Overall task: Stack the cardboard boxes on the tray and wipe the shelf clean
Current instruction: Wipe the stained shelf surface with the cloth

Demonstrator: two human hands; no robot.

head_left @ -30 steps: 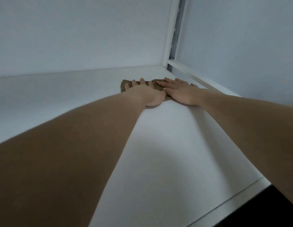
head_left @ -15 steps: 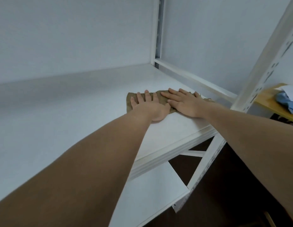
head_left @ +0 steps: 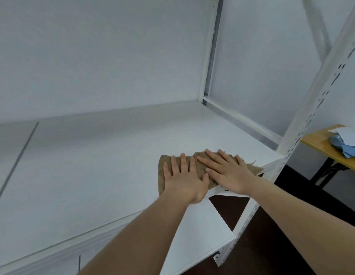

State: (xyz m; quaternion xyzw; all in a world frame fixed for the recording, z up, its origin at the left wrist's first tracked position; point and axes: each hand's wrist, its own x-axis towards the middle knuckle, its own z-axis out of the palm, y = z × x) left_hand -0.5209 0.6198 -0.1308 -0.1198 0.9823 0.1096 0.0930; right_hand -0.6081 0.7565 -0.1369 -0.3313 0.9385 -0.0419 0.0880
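Note:
A brown cloth (head_left: 201,171) lies flat on the white shelf (head_left: 93,165), near its front right corner. My left hand (head_left: 184,179) presses on the cloth's left half, palm down, fingers spread. My right hand (head_left: 228,171) presses on its right half, beside the left hand, fingers pointing left and slightly over it. The cloth's frayed right end reaches the shelf's front edge. No cardboard box or tray is in view.
A perforated white upright post (head_left: 311,108) rises at the shelf's right front corner. A lower white shelf (head_left: 196,235) shows below. To the right stands a yellow table (head_left: 321,143) with blue fabric (head_left: 343,145) and white paper (head_left: 349,135). Dark floor lies beneath.
Both hands have dragged the cloth from the shelf's back right corner toward the front edge. The view has pulled back, so the post and table now show.

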